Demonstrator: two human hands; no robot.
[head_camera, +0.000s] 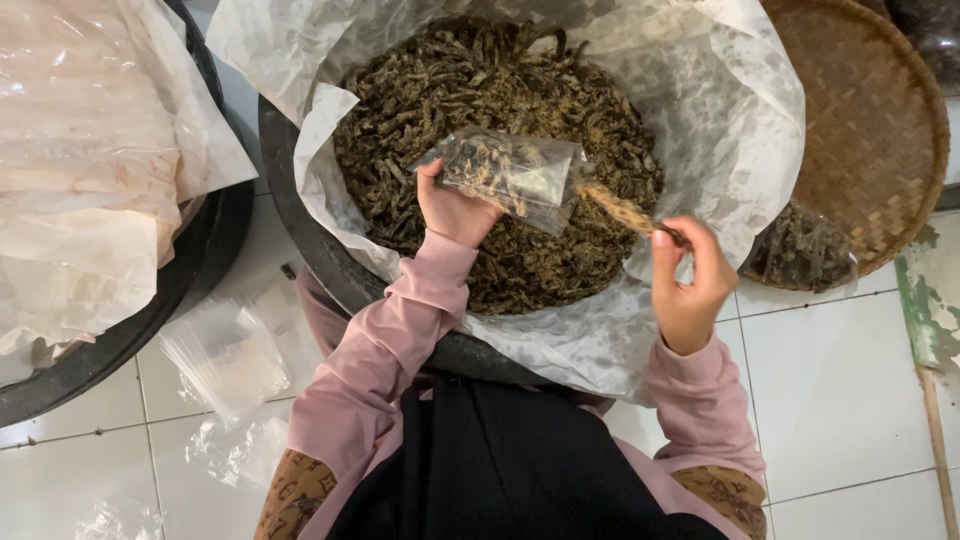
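My left hand grips a small clear plastic bag, partly filled with dark dried strips, above the big tub. My right hand pinches one long brownish strip whose far end reaches the bag's open mouth. Below both hands lies a heap of dark dried strips in a black tub lined with white paper. Pink sleeves cover both my arms.
A second black tub lined with pale plastic stands at the left. Empty clear bags lie on the white tiled floor. At right sits a woven bamboo tray bearing a filled bag.
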